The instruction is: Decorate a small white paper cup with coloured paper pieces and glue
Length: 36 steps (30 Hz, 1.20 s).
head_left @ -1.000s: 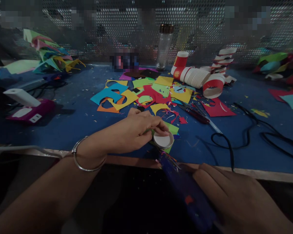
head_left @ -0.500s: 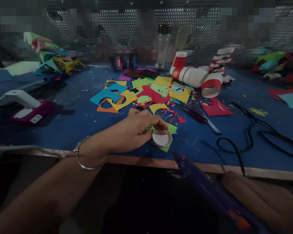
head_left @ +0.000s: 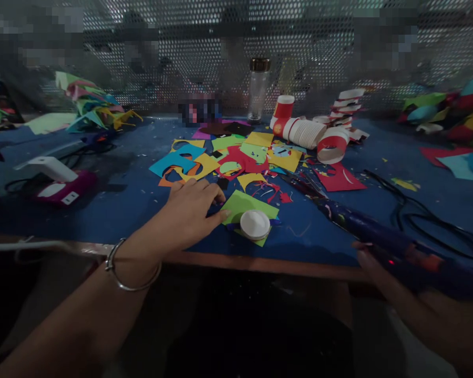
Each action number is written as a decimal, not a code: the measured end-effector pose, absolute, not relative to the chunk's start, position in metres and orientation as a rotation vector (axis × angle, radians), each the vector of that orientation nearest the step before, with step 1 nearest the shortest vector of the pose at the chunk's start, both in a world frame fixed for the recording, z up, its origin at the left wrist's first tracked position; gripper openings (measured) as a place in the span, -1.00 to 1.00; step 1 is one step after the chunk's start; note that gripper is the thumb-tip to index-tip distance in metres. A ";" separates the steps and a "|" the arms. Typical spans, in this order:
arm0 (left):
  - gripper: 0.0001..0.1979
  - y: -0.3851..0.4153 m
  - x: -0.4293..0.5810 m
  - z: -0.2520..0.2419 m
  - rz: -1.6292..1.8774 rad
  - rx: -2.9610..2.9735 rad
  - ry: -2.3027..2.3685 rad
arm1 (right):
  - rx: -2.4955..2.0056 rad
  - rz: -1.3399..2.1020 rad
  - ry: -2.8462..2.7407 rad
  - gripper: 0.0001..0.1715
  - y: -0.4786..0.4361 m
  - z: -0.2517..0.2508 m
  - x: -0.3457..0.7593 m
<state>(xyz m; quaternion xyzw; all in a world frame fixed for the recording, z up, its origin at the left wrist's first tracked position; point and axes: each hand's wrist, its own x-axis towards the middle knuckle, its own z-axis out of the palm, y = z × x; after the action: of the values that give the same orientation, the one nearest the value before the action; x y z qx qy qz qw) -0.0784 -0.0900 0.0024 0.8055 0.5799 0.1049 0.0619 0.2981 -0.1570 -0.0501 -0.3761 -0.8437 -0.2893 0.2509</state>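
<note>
White, shallow round piece [head_left: 255, 224] lies on flat green paper sheet [head_left: 244, 202], near front edge of blue bench [head_left: 319, 241]. Left hand [head_left: 193, 206]: grip open, fingers loosely curled, thumb at sheet's edge. Right hand [head_left: 433, 315]: grip closed round smooth glue gun [head_left: 384, 236]. Beyond: cut-out paper scraps [head_left: 252, 160]; nested cups [head_left: 305, 132], sideways; clear bottle [head_left: 257, 92], upright, contents indistinct.
</note>
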 end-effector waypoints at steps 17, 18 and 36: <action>-0.73 -0.085 -0.067 0.008 0.321 2.143 1.645 | -0.821 -1.143 -2.335 -0.38 -0.137 -0.043 0.287; -0.71 -0.085 -0.067 0.008 0.351 2.101 1.607 | -0.829 -1.129 -2.327 -0.37 -0.137 -0.045 0.289; -0.83 -0.049 -0.076 0.004 0.726 2.099 1.472 | -0.667 -1.270 -2.286 -0.31 -0.131 -0.009 0.265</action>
<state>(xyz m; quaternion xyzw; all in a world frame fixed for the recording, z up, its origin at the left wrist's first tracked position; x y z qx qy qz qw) -0.0761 -0.0492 0.0040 0.7655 0.5367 0.2647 0.2363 0.2655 -0.1312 -0.0090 -0.2413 -0.8263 -0.4591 0.2198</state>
